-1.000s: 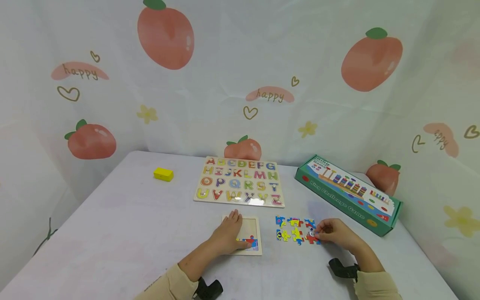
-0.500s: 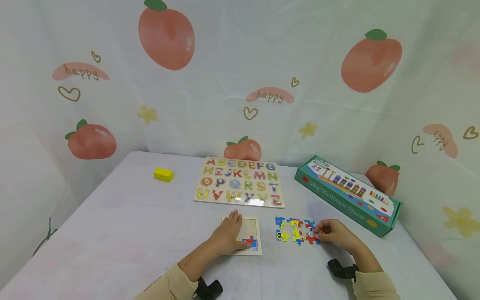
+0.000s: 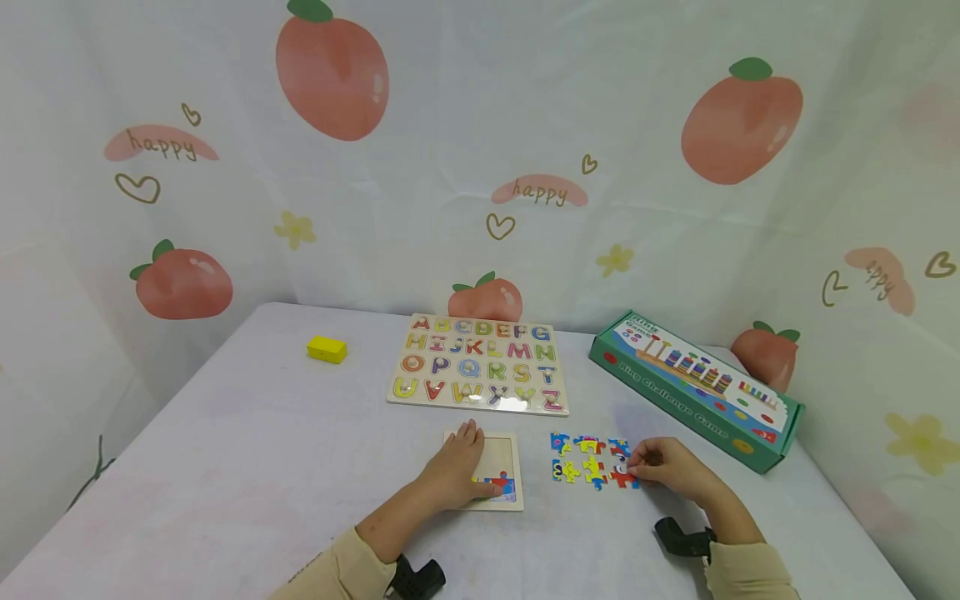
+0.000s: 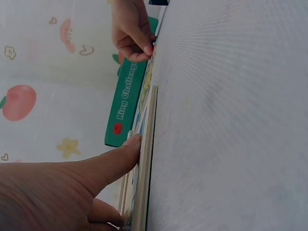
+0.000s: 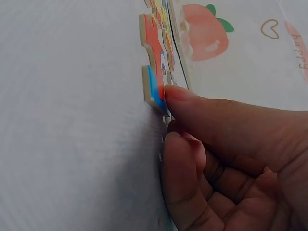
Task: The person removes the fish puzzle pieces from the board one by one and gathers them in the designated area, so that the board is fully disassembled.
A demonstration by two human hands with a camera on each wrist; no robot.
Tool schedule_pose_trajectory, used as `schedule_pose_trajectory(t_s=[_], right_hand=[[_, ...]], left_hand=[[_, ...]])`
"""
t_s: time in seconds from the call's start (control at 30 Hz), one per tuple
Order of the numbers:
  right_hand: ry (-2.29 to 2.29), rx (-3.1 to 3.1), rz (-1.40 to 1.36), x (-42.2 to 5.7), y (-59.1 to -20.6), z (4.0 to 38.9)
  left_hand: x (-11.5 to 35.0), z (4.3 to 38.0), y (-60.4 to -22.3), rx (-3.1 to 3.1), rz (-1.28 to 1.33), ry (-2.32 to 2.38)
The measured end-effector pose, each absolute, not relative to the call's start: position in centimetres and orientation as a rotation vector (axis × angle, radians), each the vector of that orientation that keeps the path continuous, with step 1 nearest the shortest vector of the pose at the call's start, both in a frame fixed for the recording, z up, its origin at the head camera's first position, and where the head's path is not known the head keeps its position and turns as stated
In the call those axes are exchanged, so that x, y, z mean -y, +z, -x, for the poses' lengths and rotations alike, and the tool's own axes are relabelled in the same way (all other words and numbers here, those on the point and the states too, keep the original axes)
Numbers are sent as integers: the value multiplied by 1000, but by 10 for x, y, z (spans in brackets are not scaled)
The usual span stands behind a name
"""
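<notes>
My left hand point(image 3: 453, 468) lies with extended fingers across a shallow wooden puzzle tray point(image 3: 516, 450). Its thumb touches the fitted red and blue pieces point(image 3: 504, 483) in the tray's near part; the hand covers the tray's left side. To the right of the tray lie several loose jigsaw pieces point(image 3: 592, 468) in two rows. At their right end my right hand point(image 3: 671, 468) pinches the edge of a red and blue puzzle piece point(image 5: 155, 86) between thumb and curled index finger. That piece is low at the table surface, beside the other pieces.
Behind the tray lies a wooden alphabet board point(image 3: 480, 364). A green Ring Challenge Game box point(image 3: 697, 392) sits at the back right, and a yellow block point(image 3: 327, 349) at the back left. A printed curtain point(image 3: 420, 225) hangs behind the white table point(image 3: 262, 467).
</notes>
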State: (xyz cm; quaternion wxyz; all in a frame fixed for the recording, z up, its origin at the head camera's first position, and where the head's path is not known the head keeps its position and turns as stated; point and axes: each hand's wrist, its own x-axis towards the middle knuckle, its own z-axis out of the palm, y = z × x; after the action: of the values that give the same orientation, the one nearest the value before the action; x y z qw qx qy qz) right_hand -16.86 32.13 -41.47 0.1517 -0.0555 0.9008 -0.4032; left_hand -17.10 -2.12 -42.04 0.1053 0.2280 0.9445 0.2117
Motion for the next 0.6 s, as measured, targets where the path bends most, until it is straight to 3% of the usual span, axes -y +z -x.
schedule_pose_trajectory(t_s=[0.6], right_hand=[[-1079,-2579,226,-311,-398,173]], left_hand=[[30,174,-421,-2724,-739,719]])
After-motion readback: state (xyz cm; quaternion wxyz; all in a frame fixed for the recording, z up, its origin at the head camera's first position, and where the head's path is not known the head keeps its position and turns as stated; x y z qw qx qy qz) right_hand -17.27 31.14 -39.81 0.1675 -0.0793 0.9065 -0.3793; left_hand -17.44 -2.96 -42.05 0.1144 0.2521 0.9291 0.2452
